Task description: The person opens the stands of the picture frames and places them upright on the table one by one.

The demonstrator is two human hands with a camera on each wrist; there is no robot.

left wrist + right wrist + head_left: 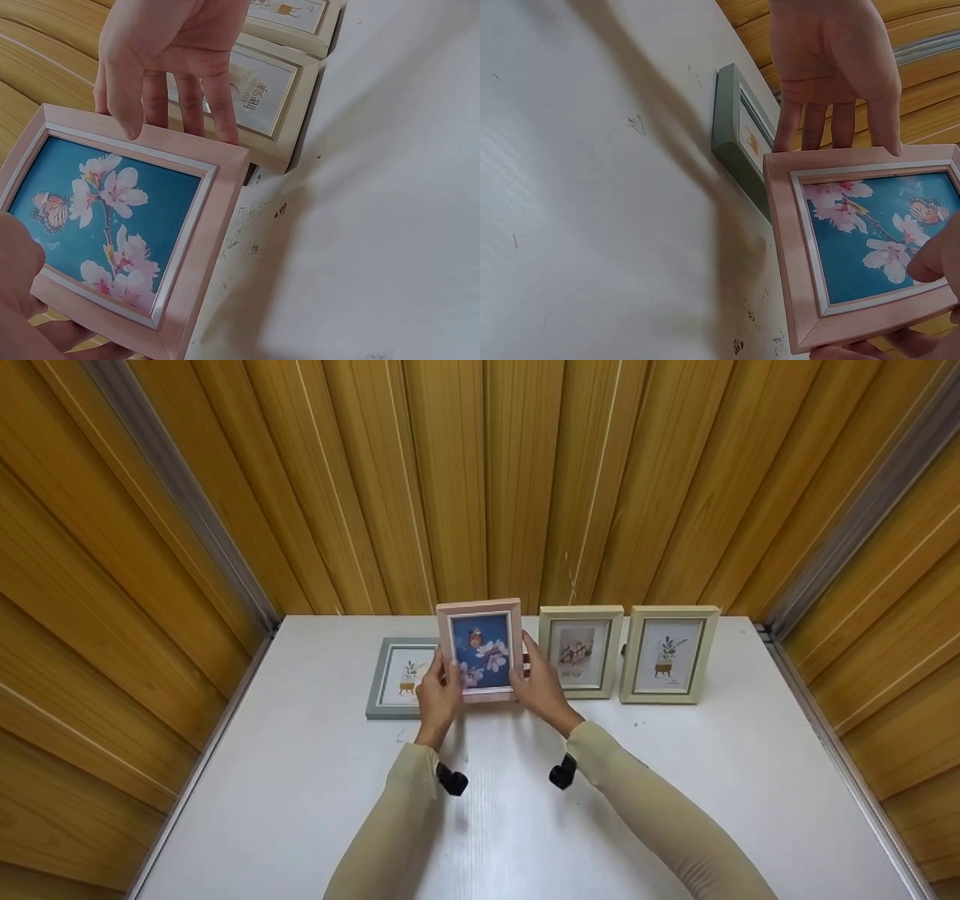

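Observation:
A pink picture frame (480, 696) with a white inner border is held up between both hands, its picture of pale blossoms and a butterfly on blue facing the person. My left hand (440, 697) grips its left side, thumb on the front and fingers behind. On the opposite side my right hand (541, 687) does the same, its fingers reaching behind the frame in the left wrist view. A grey-green picture frame (381, 679), partly hidden by the left hand and the pink frame, stands on the table just left. Beside the right hand stands a cream picture frame (617, 656) with a flower picture.
A second cream picture frame (703, 656) with a potted-plant picture stands at the right. The white table (495, 825) runs back to a wood-panelled wall (517, 480). Metal rails (196, 765) line the table's sides. Small dark marks (280, 210) dot the tabletop.

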